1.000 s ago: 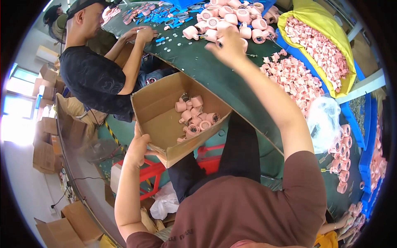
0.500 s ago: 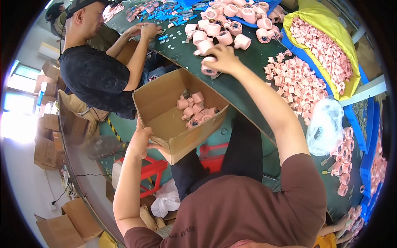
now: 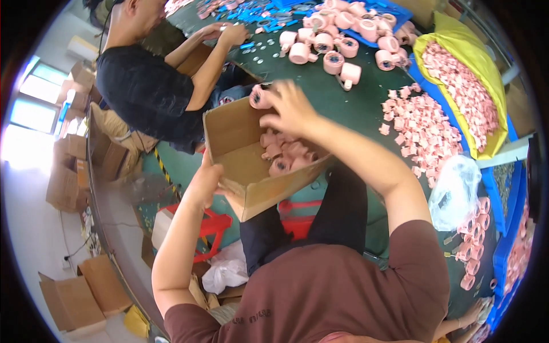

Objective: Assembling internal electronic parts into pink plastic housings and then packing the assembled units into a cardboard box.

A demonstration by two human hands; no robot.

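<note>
My left hand (image 3: 207, 180) grips the near left edge of an open cardboard box (image 3: 260, 194), which is tilted over my lap beside the table edge. Several pink cylindrical parts (image 3: 289, 157) lie heaped in its right side. Over the box's far rim my right hand (image 3: 293, 108), blurred by motion, has a pink cylindrical part (image 3: 260, 97) with a dark round end at its fingertips. Beyond it on the green table (image 3: 366, 108) is a pile of like pink parts (image 3: 323, 43), some on a blue tray (image 3: 394, 8).
Small pink pieces (image 3: 423, 128) are heaped at the right, below a yellow sack (image 3: 494, 108) full of more. A clear plastic bag (image 3: 456, 191) lies nearer, by a row of pink parts (image 3: 473, 246). A co-worker (image 3: 146, 94) handles something small at the left, near blue pieces (image 3: 271, 23).
My right hand has moved from the pile, leftward and nearer, to above the box, bringing a pink cylindrical part along. My left hand keeps its grip; the view has shifted slightly.
</note>
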